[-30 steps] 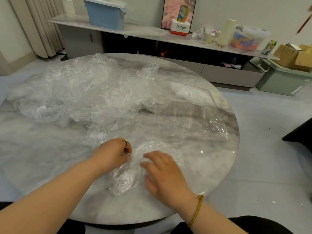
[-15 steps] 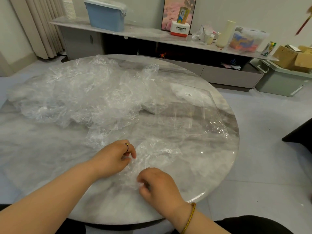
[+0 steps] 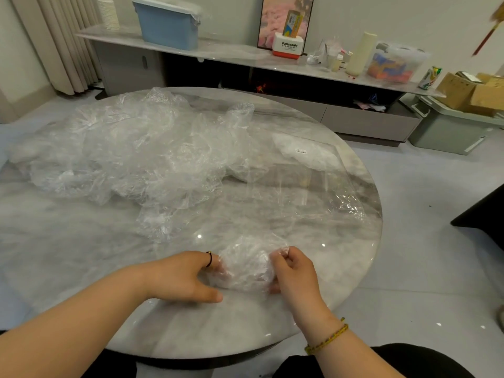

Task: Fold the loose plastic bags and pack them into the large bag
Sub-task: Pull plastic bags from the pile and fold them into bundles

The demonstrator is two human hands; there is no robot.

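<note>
Half-folded bag [image 3: 245, 266] near table [image 3: 68, 255] front edge, pinched by curled fingers of left hand [image 3: 185, 276] and right hand [image 3: 296, 274]. Risk: folds sprung open if grip eased; slick film slid off edge.

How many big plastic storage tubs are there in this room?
3. A blue tub on the sideboard's left, a clear tub with colourful contents on its right, and a grey-green tub on the floor at far right, under cardboard boxes. More may lie out of view.
</note>
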